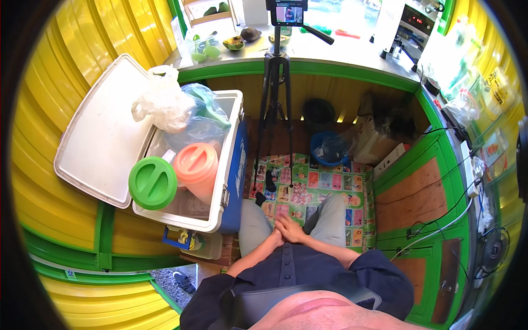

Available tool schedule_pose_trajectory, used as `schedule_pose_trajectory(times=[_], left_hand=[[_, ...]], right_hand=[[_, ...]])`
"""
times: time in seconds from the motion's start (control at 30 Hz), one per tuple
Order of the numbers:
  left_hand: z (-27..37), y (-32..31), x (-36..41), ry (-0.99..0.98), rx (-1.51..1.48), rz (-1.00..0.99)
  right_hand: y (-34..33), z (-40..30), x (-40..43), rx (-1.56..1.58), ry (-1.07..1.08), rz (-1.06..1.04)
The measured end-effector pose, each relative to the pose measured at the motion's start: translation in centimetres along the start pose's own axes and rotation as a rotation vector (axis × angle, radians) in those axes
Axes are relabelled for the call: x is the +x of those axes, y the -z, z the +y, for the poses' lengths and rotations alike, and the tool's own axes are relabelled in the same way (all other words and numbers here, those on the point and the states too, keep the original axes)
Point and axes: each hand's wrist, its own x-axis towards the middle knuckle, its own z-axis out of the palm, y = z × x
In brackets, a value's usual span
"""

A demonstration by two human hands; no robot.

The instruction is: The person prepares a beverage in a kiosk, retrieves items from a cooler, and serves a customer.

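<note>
My left hand (279,237) and my right hand (290,229) rest together in my lap, the right laid over the left. No object shows in either; the overlap hides how the fingers lie. To my left stands a blue and white cooler box (234,165) with its white lid (103,132) swung back. Inside it is a peach pitcher (196,165) with a screw-type lid. A green-lidded container (152,183) sits at the cooler's near left corner. A white plastic bag (163,101) and a clear bag with a light green item (206,105) lie over its far end.
Ahead, a black tripod (275,78) holds a phone (288,13) before a metal counter (354,53) with a cut avocado (234,43). A blue basin (328,148) is beneath. Green cabinets (412,198) with hanging cables stand right. A clear plastic box (208,246) sits beside the cooler.
</note>
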Motion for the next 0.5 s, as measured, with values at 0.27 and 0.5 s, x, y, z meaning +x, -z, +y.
schedule_pose_trajectory(times=[0.27, 0.5], left_hand=[[-0.1, 4.3, 2.8, 0.218, 0.342, 0.154], [0.4, 2.6, 2.2, 0.245, 0.398, 0.201]], right_hand=[[4.2, 3.0, 0.5, -0.029, -0.402, -0.334], [1.0, 8.0, 1.1, -0.17, -0.373, -0.415]])
